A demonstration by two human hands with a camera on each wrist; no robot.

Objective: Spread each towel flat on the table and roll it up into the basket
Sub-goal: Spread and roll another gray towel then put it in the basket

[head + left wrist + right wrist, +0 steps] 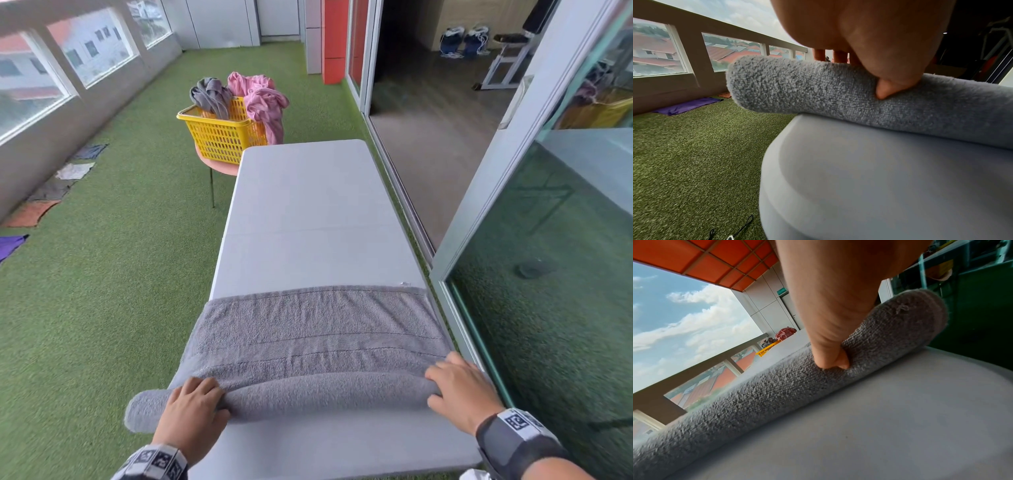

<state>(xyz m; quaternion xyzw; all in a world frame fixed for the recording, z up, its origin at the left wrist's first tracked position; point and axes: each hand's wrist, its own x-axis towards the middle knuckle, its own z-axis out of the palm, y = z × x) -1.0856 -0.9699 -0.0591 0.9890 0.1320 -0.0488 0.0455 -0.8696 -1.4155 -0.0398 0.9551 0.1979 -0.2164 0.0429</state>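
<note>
A grey towel (318,329) lies across the near end of the grey table (308,212), its near edge rolled into a thick roll (325,390). My left hand (195,407) grips the roll near its left end, fingers over the top and thumb (885,91) on the near side of the roll (818,91). My right hand (459,390) grips the roll at its right end, thumb (830,356) pressed into the roll (777,386). The roll's left end overhangs the table edge. A yellow basket (222,133) stands beyond the far left corner.
The basket holds a crumpled grey towel (210,96) and pink towels (260,99), and sits on a pink stool (219,164). Glass sliding doors (548,240) run close along the table's right side. Several cloths (44,205) lie on the green turf by the left wall.
</note>
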